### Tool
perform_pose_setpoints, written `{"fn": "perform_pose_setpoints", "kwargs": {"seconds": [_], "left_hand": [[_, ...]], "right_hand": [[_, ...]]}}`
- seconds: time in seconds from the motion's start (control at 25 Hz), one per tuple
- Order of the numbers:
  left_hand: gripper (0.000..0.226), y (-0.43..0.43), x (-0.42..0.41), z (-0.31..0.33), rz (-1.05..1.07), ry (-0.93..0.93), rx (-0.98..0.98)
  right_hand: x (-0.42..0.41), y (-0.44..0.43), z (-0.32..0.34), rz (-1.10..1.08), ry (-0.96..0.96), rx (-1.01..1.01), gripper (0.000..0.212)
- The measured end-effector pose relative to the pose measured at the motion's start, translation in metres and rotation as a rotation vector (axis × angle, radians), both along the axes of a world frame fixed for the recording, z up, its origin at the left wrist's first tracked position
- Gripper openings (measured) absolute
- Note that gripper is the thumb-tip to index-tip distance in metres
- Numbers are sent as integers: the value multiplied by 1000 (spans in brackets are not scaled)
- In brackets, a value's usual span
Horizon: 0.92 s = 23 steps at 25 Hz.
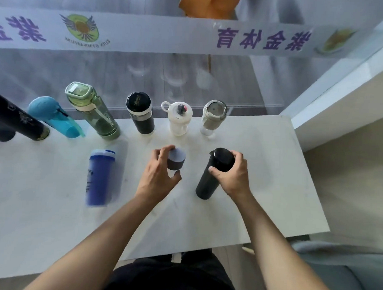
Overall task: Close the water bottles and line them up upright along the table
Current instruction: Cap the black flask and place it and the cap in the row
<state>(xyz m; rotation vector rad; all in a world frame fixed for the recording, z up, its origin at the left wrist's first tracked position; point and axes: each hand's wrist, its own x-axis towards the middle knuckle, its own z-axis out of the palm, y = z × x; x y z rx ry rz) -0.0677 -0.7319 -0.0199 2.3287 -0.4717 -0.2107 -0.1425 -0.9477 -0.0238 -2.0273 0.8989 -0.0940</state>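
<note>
My right hand (230,174) grips the top of a tall black bottle (208,182) that stands upright near the middle of the white table (272,180). My left hand (159,176) holds a small dark cap (176,160) with a pale top, just left of that bottle. A blue bottle (99,178) with no cap on it stands further left, blurred. Along the back edge stands a row of closed bottles: black (17,121), light blue (56,120), green (96,115), dark with a white band (141,115), white (178,120) and beige-lidded clear (212,117).
A glass wall with a printed banner (190,36) runs right behind the bottle row. The table's right edge (309,175) drops to the floor. A grey seat (344,269) sits at the lower right.
</note>
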Motion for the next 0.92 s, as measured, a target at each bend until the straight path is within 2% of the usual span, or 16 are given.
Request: {"fn": "perform_pose_setpoints", "kwargs": {"seconds": [0.28,0.44,0.68,0.92], "left_hand": [[75,-36,-5,9,-69,-36,-68],[70,-67,-8,5,-69,-47,-52],[70,-130,-15,11,34,-24,-56],[68,-169,-28,13,139,-29,-32]], "right_hand": [[-17,-45,18,-40,-115,-147,74],[-1,-94,13,-10,-156,-148,78],[53,-161,8,154,-153,-103,79],[112,-189,2,315,-170,-103,77]]}}
